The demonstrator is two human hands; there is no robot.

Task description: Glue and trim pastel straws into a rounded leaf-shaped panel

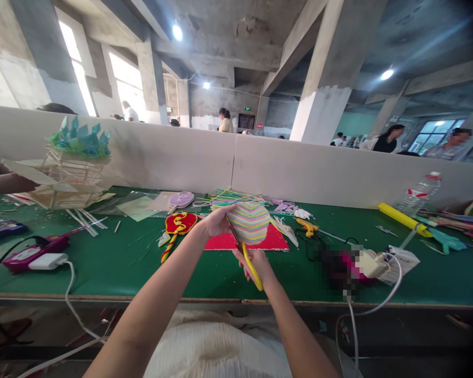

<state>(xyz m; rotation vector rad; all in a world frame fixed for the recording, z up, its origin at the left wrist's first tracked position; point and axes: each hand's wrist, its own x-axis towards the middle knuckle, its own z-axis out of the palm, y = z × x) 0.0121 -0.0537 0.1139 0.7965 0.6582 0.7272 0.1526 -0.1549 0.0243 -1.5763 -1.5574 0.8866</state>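
My left hand (217, 221) grips the left edge of a rounded piece striped in yellow, pink, grey and teal (252, 223). In my right hand (254, 262) is a pair of scissors with yellow handles (252, 266), their dark blades lying against the lower left edge of the striped piece. Both are held above a red sheet (274, 241) on the green table. To the left lies a red and yellow lollipop-shaped craft (180, 224) with a twisted stick. Part of the scissor handle is hidden by my right fingers.
Behind are a pile of coloured strips (220, 197) and a purple craft piece (181, 200). An orange glue gun (307, 227), yellow tube (404, 219) and plastic bottle (421, 195) stand right. A co-worker's hand (13, 184) is at a stick model (73, 184) on the left. A white partition (268, 163) runs behind.
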